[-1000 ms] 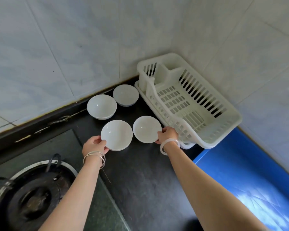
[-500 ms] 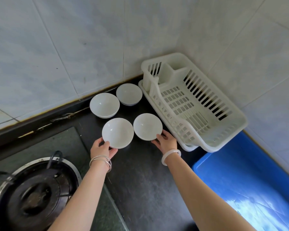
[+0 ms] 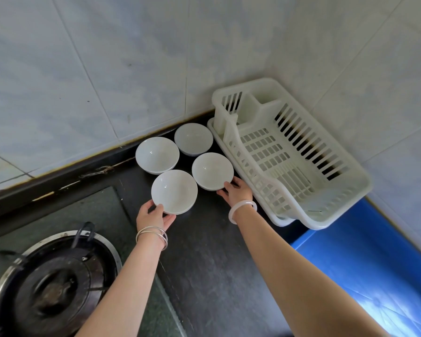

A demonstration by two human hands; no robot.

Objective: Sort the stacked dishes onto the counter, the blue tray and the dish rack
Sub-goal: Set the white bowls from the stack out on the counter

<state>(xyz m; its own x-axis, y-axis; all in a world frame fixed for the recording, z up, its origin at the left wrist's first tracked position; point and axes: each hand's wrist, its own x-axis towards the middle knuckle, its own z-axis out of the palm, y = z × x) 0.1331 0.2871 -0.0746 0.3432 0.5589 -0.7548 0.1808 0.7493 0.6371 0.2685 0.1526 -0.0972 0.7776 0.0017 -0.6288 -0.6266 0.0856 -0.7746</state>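
head view, lower left of the frame: a gas burner sits sunk into the dark counter. moving right, the left hand reaches up from below and grips the near-left bowl by its lower rim, with the thumb lying on the rim and the fingers curled under the side. above it in the frame, by the wall, stand the far-left bowl and the far-right bowl, untouched. the near-right bowl stands just beside the near-left one, all four upright in a tight cluster on the counter. the right hand touches this bowl's lower right edge, its fingers nearly straight and a little spread, not closed on it. further right the white dish rack stands in the corner, nothing in it, its long axis slanting from upper centre to lower right. below it lies the blue tray. the right hand is nearer the rack and tray, so a bowl bound there likely suits it. its bowl lies up-frame and left of the fingertips.
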